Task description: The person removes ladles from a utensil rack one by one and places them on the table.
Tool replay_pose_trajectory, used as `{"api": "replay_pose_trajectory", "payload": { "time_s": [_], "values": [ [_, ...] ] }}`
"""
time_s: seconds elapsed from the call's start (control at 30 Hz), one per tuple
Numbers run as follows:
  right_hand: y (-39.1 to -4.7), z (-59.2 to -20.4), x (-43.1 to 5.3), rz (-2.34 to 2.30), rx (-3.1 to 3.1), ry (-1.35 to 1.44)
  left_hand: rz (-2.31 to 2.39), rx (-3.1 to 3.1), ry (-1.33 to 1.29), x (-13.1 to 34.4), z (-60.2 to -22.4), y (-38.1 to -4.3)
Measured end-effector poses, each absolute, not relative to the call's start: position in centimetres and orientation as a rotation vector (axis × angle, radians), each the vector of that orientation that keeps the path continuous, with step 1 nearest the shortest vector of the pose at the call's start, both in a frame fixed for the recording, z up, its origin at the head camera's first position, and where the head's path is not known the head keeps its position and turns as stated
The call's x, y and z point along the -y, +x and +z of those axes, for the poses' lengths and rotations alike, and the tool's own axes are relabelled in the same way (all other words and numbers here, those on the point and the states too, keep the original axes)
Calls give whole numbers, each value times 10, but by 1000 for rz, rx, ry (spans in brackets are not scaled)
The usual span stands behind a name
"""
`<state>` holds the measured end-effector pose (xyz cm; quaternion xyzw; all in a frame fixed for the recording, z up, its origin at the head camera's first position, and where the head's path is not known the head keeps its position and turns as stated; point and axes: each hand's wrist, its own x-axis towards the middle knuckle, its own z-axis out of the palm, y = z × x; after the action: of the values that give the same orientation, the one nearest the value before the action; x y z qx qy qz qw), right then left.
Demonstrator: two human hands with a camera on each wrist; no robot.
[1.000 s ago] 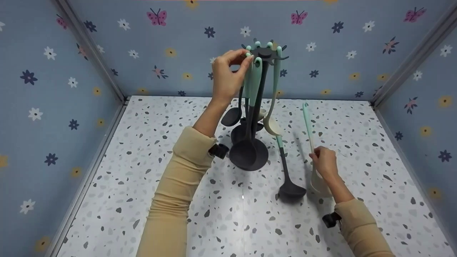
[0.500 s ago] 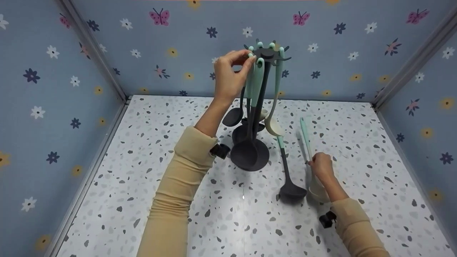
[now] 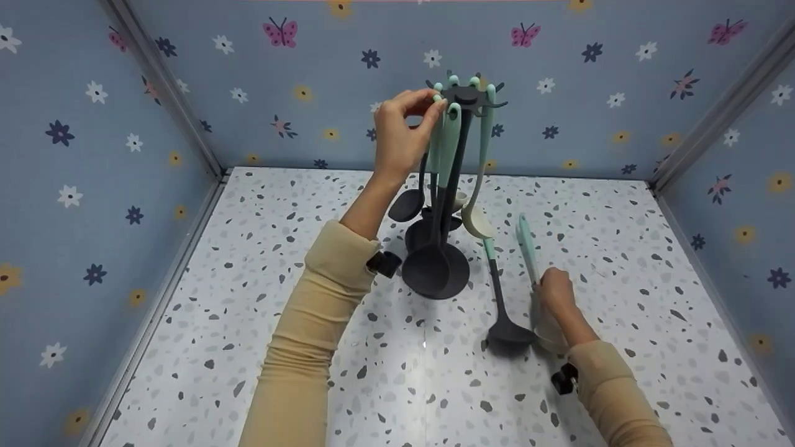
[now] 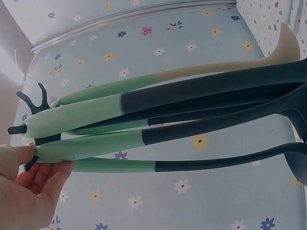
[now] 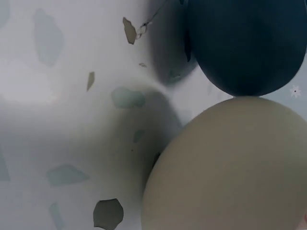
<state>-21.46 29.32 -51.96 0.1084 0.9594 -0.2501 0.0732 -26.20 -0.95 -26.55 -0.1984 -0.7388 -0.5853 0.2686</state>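
My left hand (image 3: 397,133) pinches the mint-green handle top of a dark utensil (image 4: 91,146) hanging on the black utensil rack (image 3: 467,96). Its thumb and fingertips meet at the handle's end, by a hook. In the head view I cannot tell which head belongs to that handle. My right hand (image 3: 557,290) grips the shaft of a cream ladle (image 3: 526,244) with a mint-green handle, low over the table on the right. In the right wrist view the ladle's rounded cream head (image 5: 230,167) lies against the head of a dark ladle (image 5: 247,48).
The dark ladle lies on the speckled white table (image 3: 267,372) just left of my right hand. Several more utensils hang around the rack, among them a large dark one (image 3: 427,271) in front and a cream one (image 3: 477,222) on the right. Patterned blue panels (image 3: 348,37) enclose the table.
My right hand has brought the cream ladle nearer and leftward, closer to the dark ladle. My left hand keeps its pinch on the hanging handle.
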Motion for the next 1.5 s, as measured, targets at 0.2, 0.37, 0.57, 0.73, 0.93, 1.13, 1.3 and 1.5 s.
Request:
{"api": "replay_pose_trajectory", "payload": {
  "time_s": [0.2,0.37,0.57,0.73,0.93,1.13,1.3,1.5],
  "values": [
    [-216,-523,-292,-724,-2872,331,-1576,1993,-529,10,-267,-263],
    [-218,-526,-292,-686,-2869,324,-1585,1997,-516,10,-267,-263],
    [-220,-527,-291,-666,-2837,348,-1590,1993,-521,10,-266,-262],
    [-220,-527,-291,-679,-2836,344,-1612,1997,-513,10,-264,-260],
    [-219,-527,-293,-686,-2888,288,-1593,2009,-521,10,-265,-261],
    [-217,-525,-293,-713,-2867,286,-1560,1998,-537,11,-266,-262],
    [-217,-516,-291,-686,-2939,234,-1602,2005,-526,10,-264,-260],
    [-219,-505,-284,-760,-3022,133,-1616,2009,-510,9,-249,-241]
  ]
}}
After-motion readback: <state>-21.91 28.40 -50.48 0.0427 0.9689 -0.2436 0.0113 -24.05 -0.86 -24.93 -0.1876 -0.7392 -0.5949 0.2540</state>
